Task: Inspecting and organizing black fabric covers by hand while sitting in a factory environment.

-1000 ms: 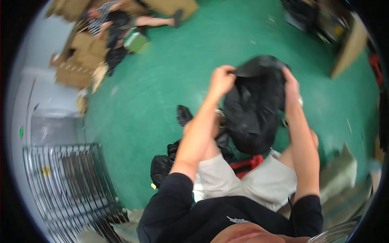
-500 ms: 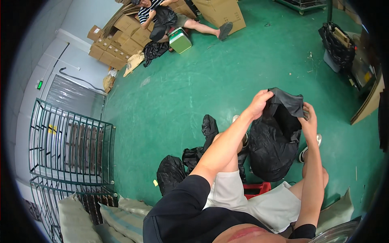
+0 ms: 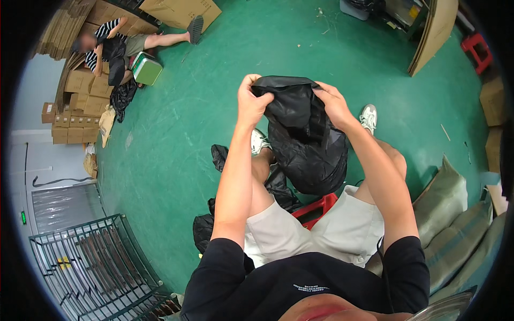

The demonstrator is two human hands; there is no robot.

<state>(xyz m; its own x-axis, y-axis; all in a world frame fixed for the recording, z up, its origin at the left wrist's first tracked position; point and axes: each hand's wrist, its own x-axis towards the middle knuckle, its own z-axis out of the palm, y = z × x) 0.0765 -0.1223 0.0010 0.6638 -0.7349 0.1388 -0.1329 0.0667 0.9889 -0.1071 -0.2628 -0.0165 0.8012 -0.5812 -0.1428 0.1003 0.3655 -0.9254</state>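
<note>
Both hands grip the rim of a wrinkled black bag of thin material (image 3: 313, 163), the left hand (image 3: 252, 104) pinching one upper corner with its thumb over the edge, the right hand (image 3: 333, 104) clasping the other. On my distant feed, the bag hangs between the seated person's lower legs, its mouth partly open; I cannot tell what is inside, or whether its base touches the green floor (image 3: 182, 155).

Just below it, a red plastic frame-like object (image 3: 324, 207) shows between the thighs, partly hidden by the pale shorts (image 3: 278, 227). White shoes (image 3: 368, 117) flank the bag. At the person's left, the forearm blocks part of my view of a rounded black bundle (image 3: 202, 231) on the floor.

Plump, pale-green woven sacks (image 3: 444, 200) crowd the right side, near the right elbow. A dark-green metal barred rack (image 3: 88, 257) stands at lower left. Well apart, at upper left, a co-worker in a striped shirt (image 3: 111, 27) sits against brown cardboard boxes (image 3: 77, 120), beside a green-and-white box (image 3: 147, 69). A brown cardboard panel (image 3: 436, 35) stands upright at upper right, near a red plastic stool (image 3: 476, 51).
</note>
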